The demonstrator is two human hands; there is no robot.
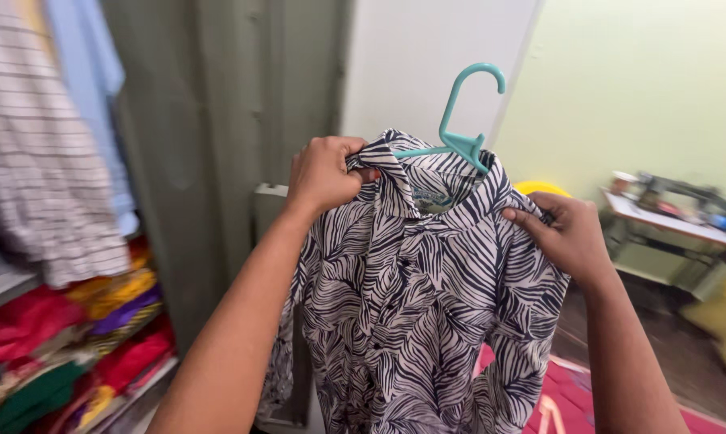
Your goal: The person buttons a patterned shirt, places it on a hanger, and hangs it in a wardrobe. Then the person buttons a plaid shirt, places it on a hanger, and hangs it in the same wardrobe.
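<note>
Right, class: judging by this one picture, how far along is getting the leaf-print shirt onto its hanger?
Done: the teal hanger already sits inside the collar of the leaf-print shirt, hook standing clear above, and the front looks buttoned. In hand: the left hand pinches the collar and the right hand grips the shoulder, holding the shirt up in the air. Left: the hook rests on nothing yet, while other clothes hang at the left.

Both arms extended forward and upward; left hand (324,173) and right hand (566,233) raised, fingers curled in pinch grip.
</note>
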